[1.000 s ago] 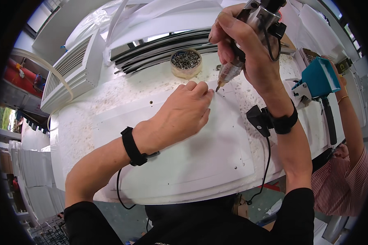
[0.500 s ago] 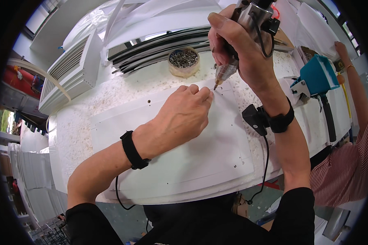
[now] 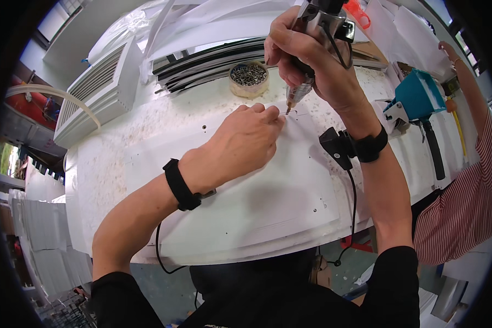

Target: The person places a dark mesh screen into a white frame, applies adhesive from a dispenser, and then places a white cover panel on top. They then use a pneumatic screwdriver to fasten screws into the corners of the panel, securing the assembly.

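Observation:
My right hand [image 3: 323,64] is wrapped round a silver and black power screwdriver [image 3: 318,23], which points down with its bit just above or on a white panel [image 3: 257,213]; contact cannot be made out. Close beside the bit, my left hand [image 3: 241,139] rests on the panel near its far right corner. Its fingers are curled in, and whatever is between the fingertips is hidden. Small holes show in the panel. Beyond my left hand stands a round tub [image 3: 249,80] full of small metal screws.
Dark strips [image 3: 213,63] lie along the back. A white louvred frame [image 3: 95,93] stands at the left. To the right is a teal tool with a black handle [image 3: 421,95]. Another person's arm [image 3: 473,82] reaches in at the far right.
The view has shifted slightly. My right hand and the screwdriver have swung a little left, so the tool stands more upright. My left hand stays beside the bit.

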Tool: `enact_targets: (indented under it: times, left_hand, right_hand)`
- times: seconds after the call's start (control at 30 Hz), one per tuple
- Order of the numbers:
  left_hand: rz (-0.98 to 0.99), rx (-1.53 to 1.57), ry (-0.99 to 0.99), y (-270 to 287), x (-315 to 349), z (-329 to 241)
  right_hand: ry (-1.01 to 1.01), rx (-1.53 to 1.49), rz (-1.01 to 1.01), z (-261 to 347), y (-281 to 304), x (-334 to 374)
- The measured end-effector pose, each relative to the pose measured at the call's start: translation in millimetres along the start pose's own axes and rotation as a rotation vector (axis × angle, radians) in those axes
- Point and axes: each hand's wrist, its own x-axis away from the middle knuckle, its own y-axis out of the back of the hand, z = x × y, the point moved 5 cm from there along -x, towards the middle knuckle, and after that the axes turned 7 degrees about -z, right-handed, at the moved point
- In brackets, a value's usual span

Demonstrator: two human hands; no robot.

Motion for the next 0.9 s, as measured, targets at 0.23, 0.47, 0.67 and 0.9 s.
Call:
enact_targets:
  times: [0.23,0.47,0.67,0.9]
  left_hand:
    - [-0.154,0.094,0.268,63,77,33]
    - [-0.208,0.107,0.372,50,137,22]
    - [-0.198,0.066,0.259,52,122,20]
    - [-0.086,-0.004,0.235,41,117,27]
  right_hand:
    - [0.278,-0.185,-0.018,52,30,31]
    - [0.279,-0.254,-0.009,65,1,69]
    - [0.244,-0.318,0.0,67,-15,77]
    - [0.226,-0.387,0.002,65,-20,81]
